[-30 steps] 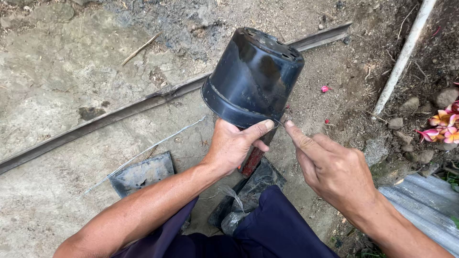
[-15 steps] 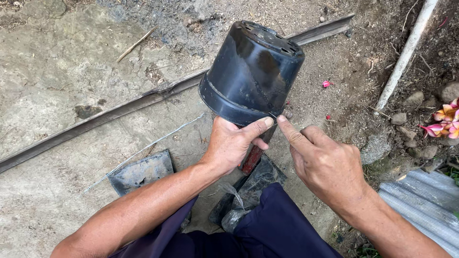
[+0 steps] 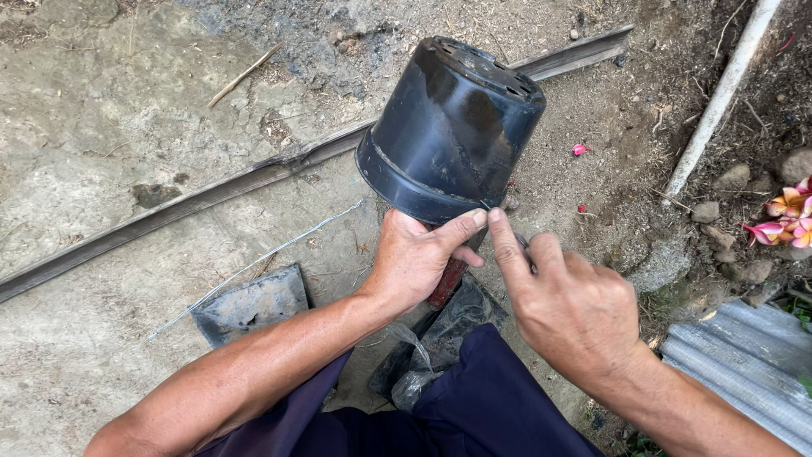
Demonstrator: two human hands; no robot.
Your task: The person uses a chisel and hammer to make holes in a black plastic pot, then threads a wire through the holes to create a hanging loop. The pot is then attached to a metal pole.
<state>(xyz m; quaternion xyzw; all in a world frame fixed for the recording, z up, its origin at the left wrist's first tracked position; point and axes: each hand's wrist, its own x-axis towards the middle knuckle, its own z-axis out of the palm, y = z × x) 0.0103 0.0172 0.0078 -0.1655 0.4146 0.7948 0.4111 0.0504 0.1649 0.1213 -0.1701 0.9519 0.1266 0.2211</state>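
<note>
My right hand (image 3: 575,309) has closed in from a moment ago, its fingertips now pinching at the rim of the upturned black pot (image 3: 448,127) beside my left hand (image 3: 419,258), which grips that rim over the dirt.

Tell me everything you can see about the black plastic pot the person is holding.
The black plastic pot is a round, tapered flowerpot of glossy, scuffed plastic, held upside down and tilted away, so its flat base with drain holes points up and back. A raised band runs around the wider rim, which faces the person. The left hand grips the rim from below, thumb pressed on the band. The right hand pinches at the rim edge beside that thumb, where a thin wire seems to meet the pot. It is held above dusty ground.
</note>
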